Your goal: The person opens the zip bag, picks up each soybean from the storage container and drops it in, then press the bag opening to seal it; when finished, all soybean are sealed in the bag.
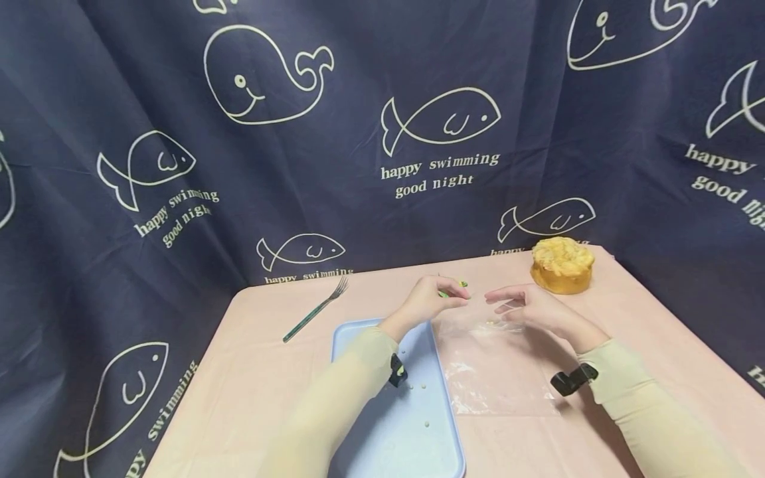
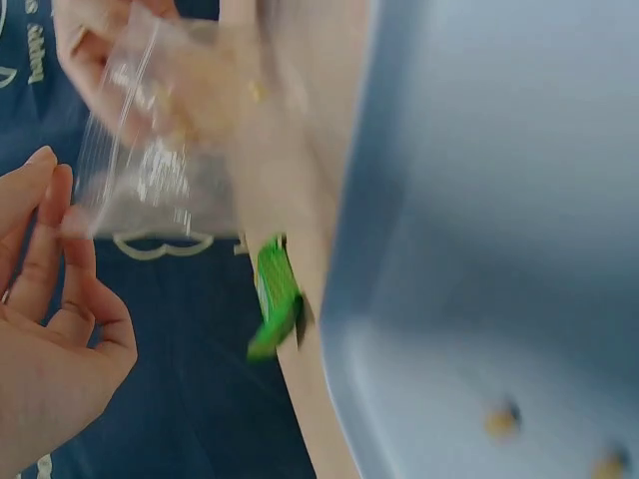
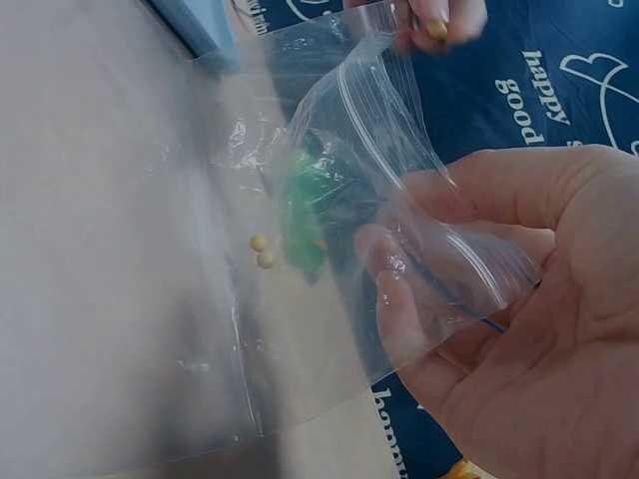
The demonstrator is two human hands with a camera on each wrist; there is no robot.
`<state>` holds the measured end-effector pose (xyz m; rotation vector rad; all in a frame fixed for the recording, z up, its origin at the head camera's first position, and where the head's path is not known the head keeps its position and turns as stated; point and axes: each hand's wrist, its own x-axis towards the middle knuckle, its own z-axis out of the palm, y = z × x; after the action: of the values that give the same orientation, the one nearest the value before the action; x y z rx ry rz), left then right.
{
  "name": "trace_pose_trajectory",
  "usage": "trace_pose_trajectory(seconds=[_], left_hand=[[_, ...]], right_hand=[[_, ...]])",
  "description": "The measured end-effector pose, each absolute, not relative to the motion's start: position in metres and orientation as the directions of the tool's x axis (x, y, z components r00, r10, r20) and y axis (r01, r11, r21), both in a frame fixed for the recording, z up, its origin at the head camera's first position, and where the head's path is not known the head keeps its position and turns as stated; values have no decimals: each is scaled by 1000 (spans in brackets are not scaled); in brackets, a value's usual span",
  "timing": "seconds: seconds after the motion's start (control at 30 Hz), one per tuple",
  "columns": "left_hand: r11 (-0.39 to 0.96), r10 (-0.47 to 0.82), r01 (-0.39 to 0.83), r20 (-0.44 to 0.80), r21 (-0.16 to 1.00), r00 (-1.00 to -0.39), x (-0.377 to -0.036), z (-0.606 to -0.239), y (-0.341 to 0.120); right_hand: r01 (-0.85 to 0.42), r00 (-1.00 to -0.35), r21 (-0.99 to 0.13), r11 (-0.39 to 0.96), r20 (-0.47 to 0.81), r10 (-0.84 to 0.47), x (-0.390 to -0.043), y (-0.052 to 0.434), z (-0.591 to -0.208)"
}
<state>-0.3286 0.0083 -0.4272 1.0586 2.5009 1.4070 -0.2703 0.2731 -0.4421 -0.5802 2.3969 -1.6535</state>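
A clear zip-lock bag (image 1: 490, 385) lies in front of the hands, its mouth lifted. My right hand (image 1: 540, 312) grips the bag by its zip edge, thumb and fingers around the plastic in the right wrist view. Two pale yellow beans (image 3: 262, 251) show in the bag there. Across from it, my left hand (image 1: 427, 302) pinches a small yellow bean (image 3: 437, 30) at its fingertips. In the left wrist view its lower fingers (image 2: 77, 222) reach the bag's edge; whether they grip it I cannot tell. Several beans (image 1: 427, 423) lie on a blue tray (image 1: 456, 431).
A small green item (image 2: 277, 299), its kind unclear, lies on the table beyond the tray. To the left is a fork (image 1: 311, 320) with a green handle. A round, bread-like cake (image 1: 562, 267) stands at the back right, near the dark curtain (image 1: 358, 199).
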Motion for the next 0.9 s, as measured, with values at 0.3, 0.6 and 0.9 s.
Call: trace_pose_trajectory(seconds=[0.3,0.6,0.9], left_hand=[[399,603,533,225,746,-766,-325,-438,34],[295,557,500,278,814,-783,-329,-439,20],[297,531,478,273,827,-802,-335,-408,-52]], right_hand=[[-220,-904,-939,263,95,-416,-270,270,-449],[-218,-898,-942,256,90,-432,-268,269,-448],[-214,-918,-922,323,76,-389,-266,272,-438]])
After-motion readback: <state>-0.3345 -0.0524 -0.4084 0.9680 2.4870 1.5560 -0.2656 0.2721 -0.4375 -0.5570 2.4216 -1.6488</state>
